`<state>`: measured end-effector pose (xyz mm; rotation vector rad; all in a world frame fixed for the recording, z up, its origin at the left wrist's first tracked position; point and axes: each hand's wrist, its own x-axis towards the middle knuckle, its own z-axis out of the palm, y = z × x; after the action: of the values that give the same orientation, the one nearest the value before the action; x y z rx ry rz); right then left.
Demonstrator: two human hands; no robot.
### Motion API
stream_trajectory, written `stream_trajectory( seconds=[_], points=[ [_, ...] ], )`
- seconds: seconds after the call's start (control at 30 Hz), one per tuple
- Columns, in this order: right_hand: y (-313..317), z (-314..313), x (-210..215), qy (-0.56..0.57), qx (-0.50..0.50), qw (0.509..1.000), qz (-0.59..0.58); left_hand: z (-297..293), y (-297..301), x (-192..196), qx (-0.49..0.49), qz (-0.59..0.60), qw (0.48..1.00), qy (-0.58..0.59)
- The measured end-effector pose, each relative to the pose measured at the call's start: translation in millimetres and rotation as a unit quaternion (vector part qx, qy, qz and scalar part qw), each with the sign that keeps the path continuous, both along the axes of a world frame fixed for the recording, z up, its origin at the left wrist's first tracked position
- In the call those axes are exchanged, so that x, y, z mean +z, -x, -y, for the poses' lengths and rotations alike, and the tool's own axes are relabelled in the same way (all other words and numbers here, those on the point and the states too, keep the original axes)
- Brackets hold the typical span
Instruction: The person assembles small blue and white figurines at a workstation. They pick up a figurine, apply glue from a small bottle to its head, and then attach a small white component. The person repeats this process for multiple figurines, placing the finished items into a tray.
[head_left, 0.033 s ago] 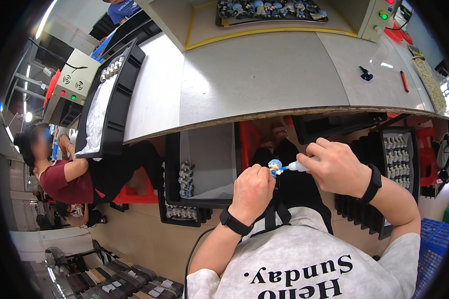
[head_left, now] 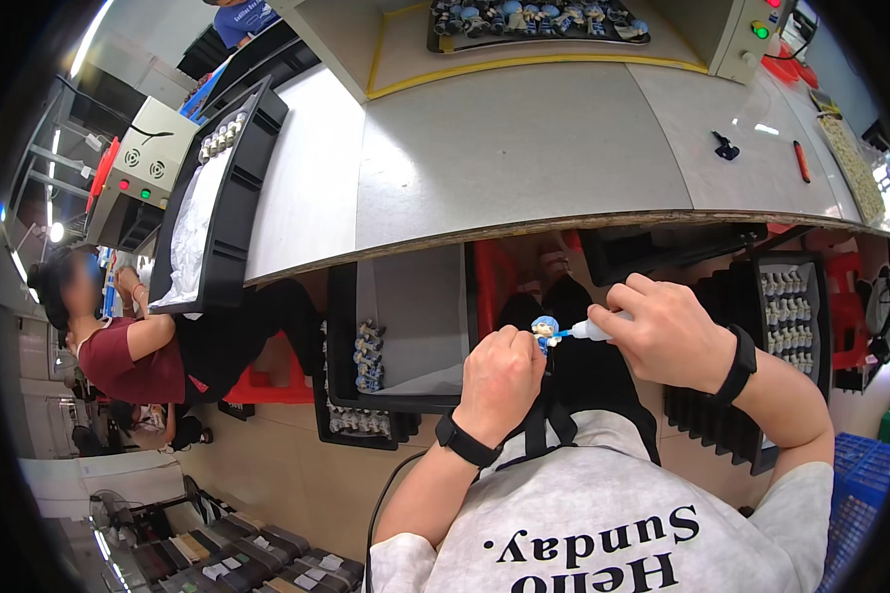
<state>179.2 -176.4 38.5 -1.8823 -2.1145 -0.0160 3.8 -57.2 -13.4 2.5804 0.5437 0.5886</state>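
The left hand [head_left: 499, 381] pinches a little blue-haired toy figure [head_left: 545, 330] in its fingers. The right hand [head_left: 663, 331] has its fingers wrapped around a small white tool [head_left: 591, 329] touching the figure, below the grey surface [head_left: 524, 148].

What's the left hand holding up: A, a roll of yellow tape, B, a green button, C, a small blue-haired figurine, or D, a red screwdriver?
C: the left hand pinches a small blue-haired figurine, while the right hand points a white tool at it.
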Motion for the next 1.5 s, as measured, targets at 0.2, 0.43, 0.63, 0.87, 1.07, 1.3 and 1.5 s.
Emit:
stream_trajectory(
  seconds=[0.2, 0.43, 0.63, 0.87, 1.07, 1.3, 1.5],
  points=[
    [3, -1, 5, 0.009, 0.005, 1.0, 0.024, 0, 0, -1, 0.003, 0.0, 1.0, -0.003],
    [4, 1, 2, 0.012, -0.004, 1.0, 0.026, 0, 0, -2, -0.001, 0.005, 1.0, 0.002],
    [-5, 5, -3, 0.027, -0.053, 0.991, -0.119, -3, 3, -1, 0.017, 0.01, 0.999, 0.034],
    [-62, 27, -12, -0.098, -0.216, 0.802, -0.548, -7, 1, -1, 0.016, 0.035, 0.998, 0.053],
    [-186, 37, -1, -0.312, -0.384, 0.761, -0.42, 0, 0, 11, 0.027, 0.014, 0.998, 0.062],
    [-290, 47, -48, -0.249, -0.542, 0.778, -0.199, 2, -1, 16, 0.022, 0.034, 0.999, 0.031],
    [-307, 70, -51, -0.243, -0.511, 0.779, -0.271, 7, -7, 22, 0.006, 0.071, 0.997, 0.005]
  ],
)
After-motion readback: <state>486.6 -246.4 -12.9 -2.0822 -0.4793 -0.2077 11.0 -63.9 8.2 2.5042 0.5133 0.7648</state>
